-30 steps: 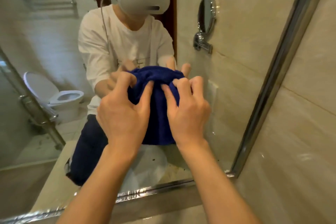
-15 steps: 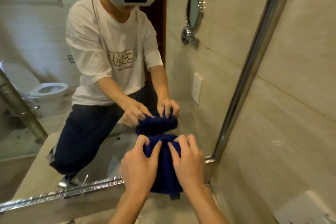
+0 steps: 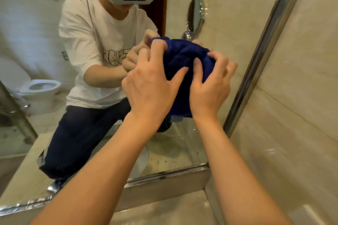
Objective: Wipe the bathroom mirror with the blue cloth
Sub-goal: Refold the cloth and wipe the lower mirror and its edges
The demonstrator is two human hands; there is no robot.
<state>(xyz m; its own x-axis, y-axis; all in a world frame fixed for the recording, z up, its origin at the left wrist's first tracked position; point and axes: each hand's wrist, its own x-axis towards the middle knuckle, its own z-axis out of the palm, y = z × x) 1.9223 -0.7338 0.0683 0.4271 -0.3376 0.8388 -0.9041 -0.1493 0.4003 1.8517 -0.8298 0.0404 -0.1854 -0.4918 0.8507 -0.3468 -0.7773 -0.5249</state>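
While both forearms reach up from the bottom edge w/ nothing under them but the pale table [image 3: 164,212] and the mirror's metal bottom rail, the work sits further out, at the glass. Left hand [image 3: 151,86] and right hand [image 3: 210,86] lie side by side, fingers curled into the blue cloth [image 3: 184,64], bunching it and pressing it against the mirror [image 3: 182,148]. So both hands are grasping the cloth, neither released.

Key relation: cloth is directly ahead of the hands, sandwiched btwn palms and glass, in the mirror's right part, near the metal frame strip [image 3: 256,69] but not touching it as far as I can tell. Both hands seem about equally near; left covers the cloth's left and upper-left corner, right covers its right side.

Cloth's long axis runs roughly vertical: wadded top at the fingertips, a loose tail hanging down below the wrists. It points nowhere in particular, being a crumpled bundle.

Judgement: next stroke prob. goes left or down, since the frame blocks travel to the right; speckles low on the glass look unwiped.

Beyond, only reflections: the person's torso, a toilet [image 3: 39,95], a small round wall mirror [image 3: 194,16].
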